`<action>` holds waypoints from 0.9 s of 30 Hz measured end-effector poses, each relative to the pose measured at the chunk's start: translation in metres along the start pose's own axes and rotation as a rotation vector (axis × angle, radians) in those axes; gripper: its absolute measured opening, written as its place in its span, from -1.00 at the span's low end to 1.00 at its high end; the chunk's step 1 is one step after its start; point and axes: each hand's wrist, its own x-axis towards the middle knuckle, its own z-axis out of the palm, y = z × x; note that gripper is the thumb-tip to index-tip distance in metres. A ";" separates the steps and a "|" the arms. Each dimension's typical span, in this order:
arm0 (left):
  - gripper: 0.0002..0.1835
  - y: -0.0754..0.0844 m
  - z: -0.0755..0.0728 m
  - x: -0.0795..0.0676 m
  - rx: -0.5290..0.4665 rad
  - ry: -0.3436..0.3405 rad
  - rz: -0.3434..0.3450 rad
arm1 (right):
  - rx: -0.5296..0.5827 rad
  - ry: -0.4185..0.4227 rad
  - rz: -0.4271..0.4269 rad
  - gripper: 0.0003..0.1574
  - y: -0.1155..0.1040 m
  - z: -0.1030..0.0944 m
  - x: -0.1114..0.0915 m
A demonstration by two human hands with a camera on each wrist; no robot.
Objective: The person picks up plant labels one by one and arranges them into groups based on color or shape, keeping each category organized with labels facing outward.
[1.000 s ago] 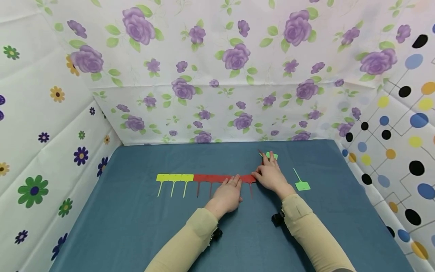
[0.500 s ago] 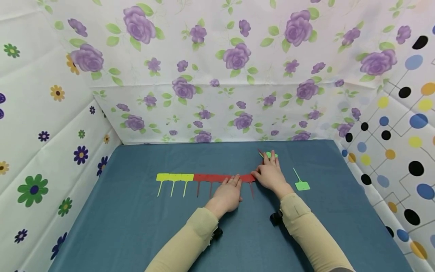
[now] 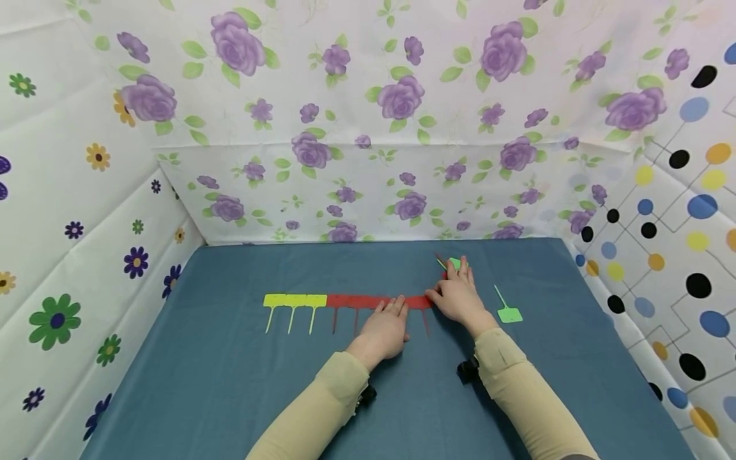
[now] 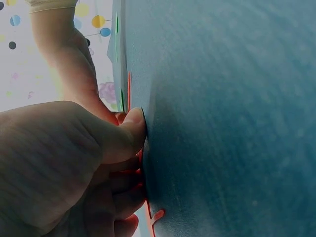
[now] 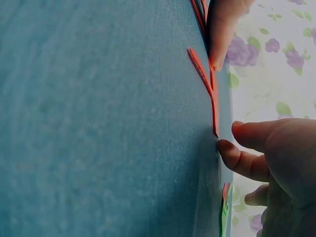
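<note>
Several flat tags with square heads and thin tails lie in a row on the blue cloth, yellow tags (image 3: 295, 300) at the left and red tags (image 3: 347, 301) beyond them. My left hand (image 3: 384, 328) lies over the red part, straight fingertips pressing down and hiding some tags. Between the two hands shows the end red tag (image 3: 418, 301), its tail pointing toward me. At its right edge are the thumb and index fingertip of my right hand (image 3: 458, 299), not gripping it. The other right fingers stretch over a small pile with a green tag (image 3: 455, 262) and some red.
A single green tag (image 3: 509, 315) lies right of the right hand, tail pointing away. The blue cloth (image 3: 218, 383) covers the table. Flowered sheets (image 3: 356, 172) hang behind and at the left, a dotted sheet (image 3: 678, 268) at the right.
The end red tag's tail has swung slightly to the right at its tip. Both hands stay in almost the same place, and the head view has shifted a little.
</note>
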 end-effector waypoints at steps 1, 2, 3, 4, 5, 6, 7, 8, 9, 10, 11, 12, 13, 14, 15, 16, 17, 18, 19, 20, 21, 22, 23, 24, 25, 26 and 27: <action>-0.26 0.000 0.000 0.000 0.002 -0.001 -0.001 | -0.001 0.002 -0.003 -0.52 0.000 0.000 -0.001; -0.26 0.001 0.000 -0.001 0.002 -0.002 -0.003 | 0.001 0.003 -0.006 -0.53 0.001 0.000 -0.001; -0.26 0.001 0.000 -0.001 -0.001 -0.001 -0.003 | 0.004 0.006 -0.010 -0.54 0.001 0.000 -0.002; -0.26 0.001 0.001 -0.001 -0.003 -0.002 -0.004 | 0.009 0.009 -0.011 -0.55 0.002 0.001 -0.003; -0.26 0.001 0.001 -0.001 -0.004 -0.003 -0.004 | 0.012 0.012 -0.016 -0.56 0.002 0.001 -0.004; -0.26 0.002 0.001 -0.001 -0.005 -0.003 -0.003 | 0.016 0.018 -0.023 -0.58 0.003 0.001 -0.005; -0.26 0.002 0.001 -0.001 -0.004 -0.002 -0.003 | 0.023 0.022 -0.027 -0.59 0.004 0.002 -0.006; -0.26 0.002 0.002 -0.001 -0.003 -0.001 -0.002 | 0.029 0.027 -0.034 -0.60 0.005 0.002 -0.007; -0.26 0.001 0.002 -0.001 -0.003 0.002 0.000 | 0.038 0.033 -0.042 -0.61 0.006 0.003 -0.008; -0.26 0.001 0.002 -0.001 -0.001 0.004 0.002 | 0.048 0.039 -0.048 -0.62 0.007 0.003 -0.008; -0.26 0.001 0.001 -0.001 0.001 0.009 0.003 | 0.062 0.048 -0.056 -0.64 0.008 0.004 -0.009; -0.26 0.001 0.001 -0.001 0.005 0.014 0.006 | 0.079 0.056 -0.058 -0.66 0.009 0.005 -0.009; -0.25 0.001 0.000 -0.001 0.011 0.019 0.009 | 0.097 0.066 -0.058 -0.67 0.011 0.005 -0.010; -0.25 0.001 -0.001 -0.001 0.016 0.024 0.011 | 0.118 0.076 -0.058 -0.69 0.012 0.006 -0.010; -0.24 0.001 -0.002 -0.001 0.018 0.028 0.012 | 0.142 0.085 -0.054 -0.70 0.014 0.006 -0.010; -0.24 0.001 -0.004 0.000 0.022 0.032 0.013 | 0.161 0.094 -0.050 -0.71 0.015 0.006 -0.011; -0.24 0.001 -0.005 0.000 0.029 0.035 0.014 | 0.178 0.103 -0.043 -0.72 0.016 0.006 -0.011; -0.24 0.001 -0.005 0.001 0.036 0.039 0.016 | 0.189 0.110 -0.037 -0.73 0.017 0.006 -0.011; -0.24 0.001 -0.006 0.001 0.040 0.043 0.014 | 0.197 0.117 -0.035 -0.73 0.018 0.005 -0.011; -0.24 0.001 -0.006 0.002 0.041 0.044 0.011 | 0.204 0.120 -0.033 -0.74 0.019 0.004 -0.012; -0.24 0.001 -0.006 0.002 0.042 0.045 0.007 | 0.206 0.123 -0.033 -0.74 0.019 0.004 -0.012; -0.25 0.001 -0.006 0.002 0.045 0.045 0.002 | 0.207 0.124 -0.034 -0.74 0.019 0.003 -0.012; -0.25 0.001 -0.006 0.002 0.047 0.046 -0.002 | 0.208 0.126 -0.037 -0.75 0.020 0.002 -0.012; -0.25 0.002 -0.006 0.002 0.047 0.045 -0.009 | 0.210 0.128 -0.039 -0.75 0.020 0.001 -0.013; -0.25 0.002 -0.006 0.002 0.046 0.045 -0.015 | 0.213 0.129 -0.040 -0.75 0.020 0.001 -0.013; -0.25 0.003 -0.006 0.001 0.044 0.046 -0.020 | 0.215 0.129 -0.040 -0.74 0.021 0.000 -0.014; -0.24 0.004 -0.007 0.001 0.044 0.049 -0.024 | 0.214 0.130 -0.041 -0.74 0.021 0.000 -0.014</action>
